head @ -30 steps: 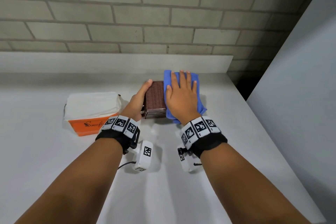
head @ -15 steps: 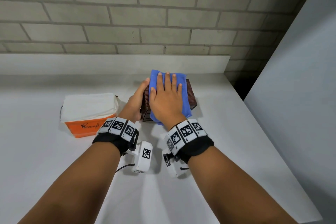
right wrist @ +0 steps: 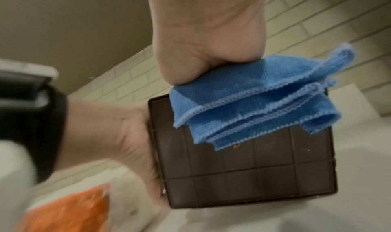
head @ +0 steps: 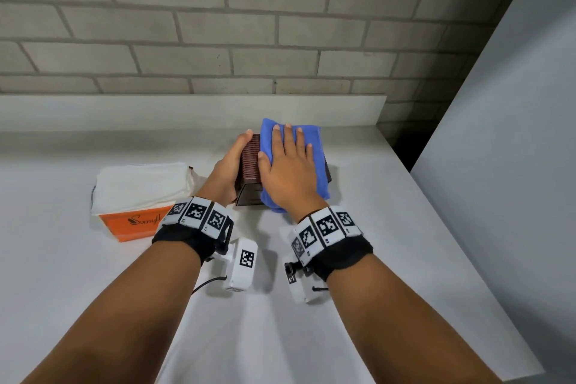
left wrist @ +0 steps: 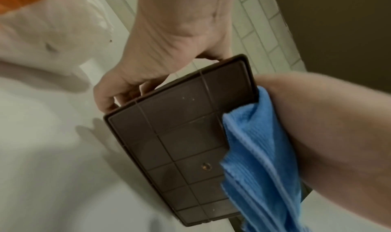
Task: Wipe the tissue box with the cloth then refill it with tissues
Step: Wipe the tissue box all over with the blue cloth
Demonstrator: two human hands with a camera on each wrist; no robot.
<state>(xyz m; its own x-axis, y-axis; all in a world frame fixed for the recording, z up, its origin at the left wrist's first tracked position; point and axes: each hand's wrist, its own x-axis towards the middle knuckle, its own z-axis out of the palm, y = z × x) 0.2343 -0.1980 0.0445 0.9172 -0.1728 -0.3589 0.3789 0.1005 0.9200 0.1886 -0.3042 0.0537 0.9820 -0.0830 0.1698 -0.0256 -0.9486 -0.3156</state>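
Observation:
A brown ribbed tissue box [head: 249,162] stands on the white counter with its gridded underside [left wrist: 180,143] facing me. My left hand [head: 227,171] grips its left side, fingers curled over the edge in the left wrist view. A folded blue cloth [head: 311,140] lies over the box's upper face. My right hand [head: 286,171] presses flat on the cloth with straight fingers. In the right wrist view the cloth [right wrist: 253,102] hangs down over the box's underside [right wrist: 243,168]. An orange pack of white tissues [head: 140,190] lies to the left of the box.
The white counter [head: 93,290] ends in a raised ledge [head: 187,109] below a brick wall. A grey panel [head: 498,165] stands along the right, and the counter's right edge runs beside it.
My right hand slid the cloth leftward across the box, then a little back to the right. The left hand kept its hold on the box.

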